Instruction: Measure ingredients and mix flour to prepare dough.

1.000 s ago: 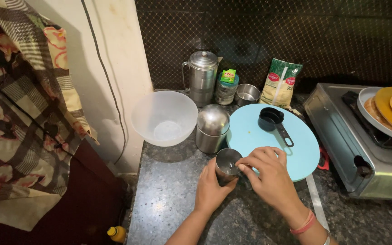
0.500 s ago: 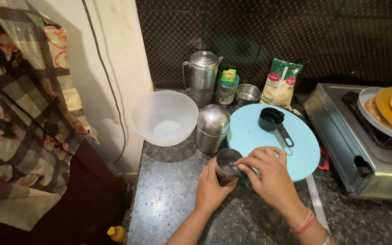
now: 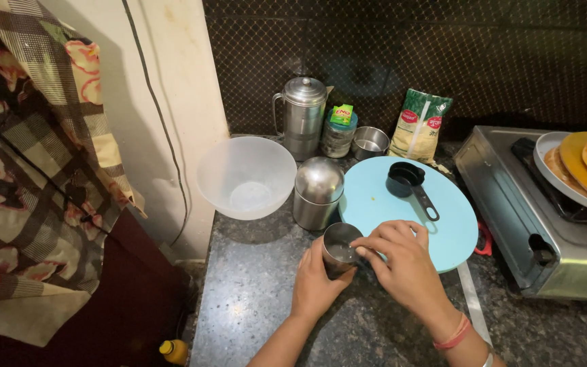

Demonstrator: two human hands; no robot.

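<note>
Left hand (image 3: 317, 285) wraps the small steel cup (image 3: 340, 249), which stands on the dark speckled worktop (image 3: 253, 306) at the near edge of the pale blue round board (image 3: 443, 224). Right hand (image 3: 402, 261) sits at its rim, fingers (image 3: 375, 246) pinched together, though on what I can't tell. Thin polished metal: light, rigid, probably slick, so gripping round the wall suits it. A domed steel canister (image 3: 317, 194) stands just behind.

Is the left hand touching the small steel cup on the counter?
Touching. The head view shows the left hand wrapped around the side of the small steel cup, with no gap visible between them.
</note>
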